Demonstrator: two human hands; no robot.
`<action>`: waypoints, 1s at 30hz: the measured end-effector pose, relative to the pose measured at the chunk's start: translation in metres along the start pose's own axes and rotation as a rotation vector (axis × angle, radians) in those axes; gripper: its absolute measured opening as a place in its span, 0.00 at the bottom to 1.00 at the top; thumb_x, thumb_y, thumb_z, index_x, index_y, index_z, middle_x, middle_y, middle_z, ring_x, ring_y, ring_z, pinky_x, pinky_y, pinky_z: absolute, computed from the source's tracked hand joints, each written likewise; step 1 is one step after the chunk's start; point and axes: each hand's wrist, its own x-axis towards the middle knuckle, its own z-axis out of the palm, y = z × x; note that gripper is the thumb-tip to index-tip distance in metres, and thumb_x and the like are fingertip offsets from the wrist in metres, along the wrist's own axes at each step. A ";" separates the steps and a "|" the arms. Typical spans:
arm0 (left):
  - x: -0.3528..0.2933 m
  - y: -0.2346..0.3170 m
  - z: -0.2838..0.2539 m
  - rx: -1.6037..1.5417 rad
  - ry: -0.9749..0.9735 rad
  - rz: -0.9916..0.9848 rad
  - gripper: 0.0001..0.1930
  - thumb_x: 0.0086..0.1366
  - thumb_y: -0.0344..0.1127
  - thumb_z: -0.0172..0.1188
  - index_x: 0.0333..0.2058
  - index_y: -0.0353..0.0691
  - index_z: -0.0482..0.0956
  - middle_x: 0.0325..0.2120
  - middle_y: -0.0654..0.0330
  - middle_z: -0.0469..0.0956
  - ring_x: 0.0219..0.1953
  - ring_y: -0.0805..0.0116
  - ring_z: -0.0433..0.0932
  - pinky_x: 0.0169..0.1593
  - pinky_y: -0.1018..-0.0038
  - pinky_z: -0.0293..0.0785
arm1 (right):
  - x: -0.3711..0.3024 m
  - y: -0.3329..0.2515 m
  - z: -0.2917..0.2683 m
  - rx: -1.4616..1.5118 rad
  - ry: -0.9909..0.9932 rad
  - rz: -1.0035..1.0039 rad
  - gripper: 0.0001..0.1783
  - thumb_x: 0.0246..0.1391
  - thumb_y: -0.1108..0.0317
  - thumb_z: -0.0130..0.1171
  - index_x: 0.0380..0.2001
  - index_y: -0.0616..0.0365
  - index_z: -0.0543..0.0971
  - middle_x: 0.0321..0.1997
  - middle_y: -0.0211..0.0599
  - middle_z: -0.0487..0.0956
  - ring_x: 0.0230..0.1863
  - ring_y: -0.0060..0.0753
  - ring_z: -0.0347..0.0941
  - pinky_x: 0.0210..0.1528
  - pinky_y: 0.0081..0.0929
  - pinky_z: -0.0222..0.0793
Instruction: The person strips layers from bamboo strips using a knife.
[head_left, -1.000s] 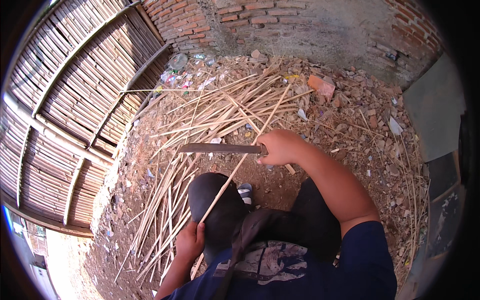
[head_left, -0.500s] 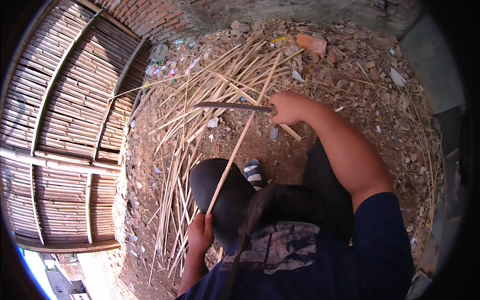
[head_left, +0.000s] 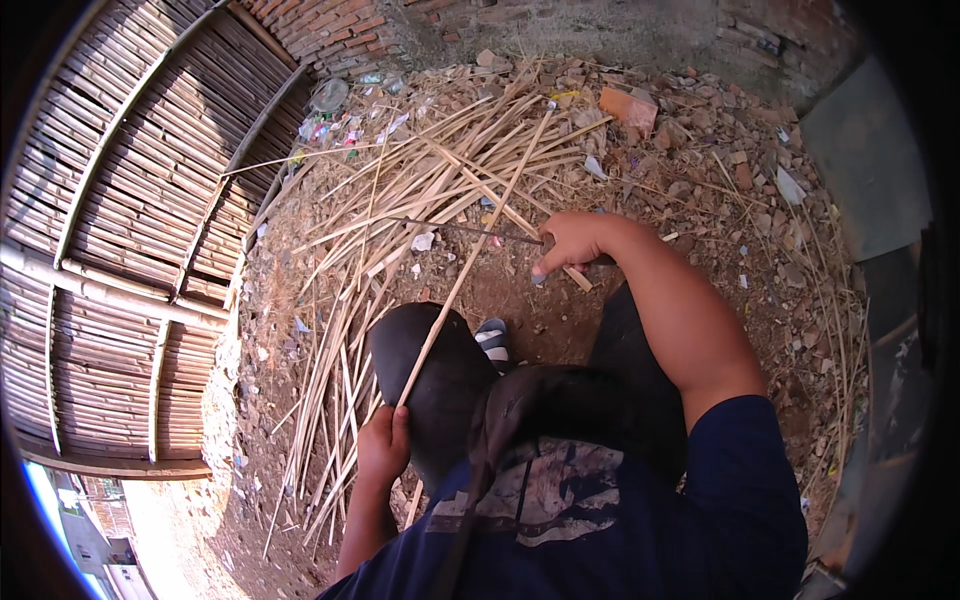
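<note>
A long, pale bamboo strip (head_left: 450, 300) slants across my bent knee, up and away to the right. Its near end is gripped in my left hand (head_left: 383, 442), thumb laid along it, beside the knee. Farther out, my right hand (head_left: 580, 243) is closed round the handle of a long-bladed machete (head_left: 450, 227). The thin, dark blade points left and crosses the strip past the knee; whether they touch, I cannot tell. Most of the handle is hidden by my fingers. A heap of bamboo strips (head_left: 440, 190) lies on the ground beyond and to the left.
A bamboo-slat panel (head_left: 130, 200) rises at the left, and a brick wall (head_left: 440, 35) runs along the back. Rubble, scraps of litter and a broken orange brick (head_left: 628, 108) lie on the dirt. Grey slabs (head_left: 865, 160) stand at the right. My sandalled foot (head_left: 493, 340) shows between my knees.
The machete has turned, so its blade looks thinner and its handle end sits lower. My right hand has come slightly nearer. My left hand keeps hold of the strip; the whole view has shifted a little.
</note>
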 end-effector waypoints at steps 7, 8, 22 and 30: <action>0.002 -0.007 -0.004 0.071 -0.040 0.026 0.22 0.75 0.48 0.48 0.26 0.35 0.70 0.20 0.40 0.74 0.26 0.35 0.75 0.30 0.49 0.66 | -0.010 -0.048 0.044 -0.562 0.118 -0.308 0.26 0.46 0.49 0.69 0.39 0.60 0.83 0.36 0.50 0.83 0.43 0.56 0.80 0.45 0.48 0.75; 0.001 -0.008 -0.003 0.055 -0.044 0.017 0.23 0.75 0.48 0.48 0.26 0.34 0.70 0.20 0.40 0.74 0.27 0.36 0.75 0.30 0.51 0.66 | -0.008 -0.047 0.047 -0.549 0.118 -0.300 0.27 0.45 0.48 0.70 0.38 0.60 0.83 0.35 0.49 0.82 0.43 0.55 0.80 0.45 0.48 0.75; 0.005 -0.008 -0.008 -0.017 -0.085 0.021 0.21 0.74 0.46 0.51 0.26 0.34 0.69 0.18 0.41 0.73 0.24 0.36 0.74 0.28 0.51 0.66 | 0.004 -0.026 0.024 -0.421 0.144 -0.104 0.28 0.45 0.51 0.71 0.41 0.64 0.82 0.36 0.48 0.83 0.39 0.48 0.81 0.43 0.43 0.75; 0.010 -0.021 -0.004 -0.136 -0.112 0.011 0.21 0.75 0.46 0.49 0.28 0.33 0.71 0.20 0.40 0.73 0.25 0.37 0.75 0.30 0.54 0.67 | 0.018 0.004 -0.005 -0.160 0.126 -0.008 0.33 0.46 0.45 0.70 0.45 0.64 0.81 0.27 0.45 0.81 0.33 0.44 0.80 0.38 0.40 0.73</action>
